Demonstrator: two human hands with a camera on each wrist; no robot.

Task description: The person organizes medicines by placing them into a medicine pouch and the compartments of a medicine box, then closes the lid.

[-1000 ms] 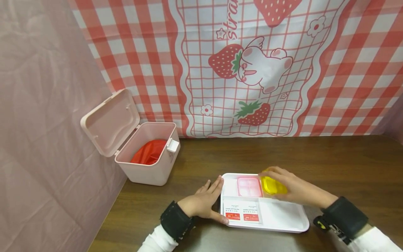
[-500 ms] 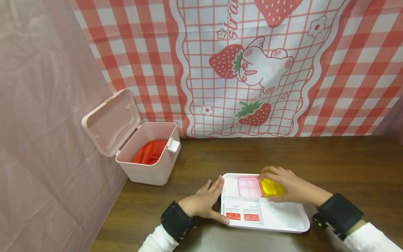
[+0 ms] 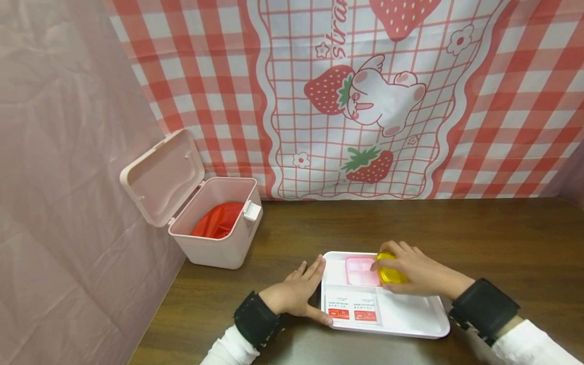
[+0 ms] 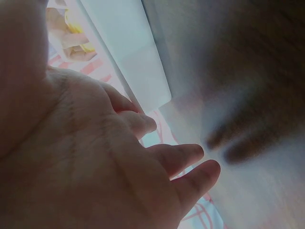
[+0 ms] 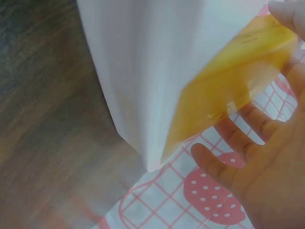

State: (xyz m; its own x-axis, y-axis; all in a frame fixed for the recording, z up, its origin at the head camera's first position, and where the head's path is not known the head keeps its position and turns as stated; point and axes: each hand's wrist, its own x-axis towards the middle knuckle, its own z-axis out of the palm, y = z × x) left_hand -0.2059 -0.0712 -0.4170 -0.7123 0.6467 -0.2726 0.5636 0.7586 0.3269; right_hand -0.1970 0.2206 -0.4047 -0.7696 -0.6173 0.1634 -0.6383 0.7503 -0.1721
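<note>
A white divided tray (image 3: 410,317) lies on the table. My left hand (image 3: 294,294) touches its left edge with fingers and thumb spread; in the left wrist view the fingers (image 4: 183,160) stand beside the tray's wall. My right hand (image 3: 415,268) grips a small translucent yellow box (image 3: 391,274) in the tray's far compartment, fingers over its far side and thumb on its near side. The right wrist view has this yellow box rising past the tray wall. Left of it, close up or touching, sits a translucent pink box (image 3: 361,271) with inner divisions. The hand covers part of the yellow box.
Two white packets (image 3: 350,306) with red labels lie in the tray's near left compartment. A pink lidded box (image 3: 214,248) stands at the back left, its lid up, holding something red (image 3: 218,220). Behind the wooden table (image 3: 493,238) hangs a checked strawberry cloth (image 3: 515,101).
My right hand has moved slightly left with the yellow box, bringing it closer to the pink box. The left hand stays at the tray's edge.
</note>
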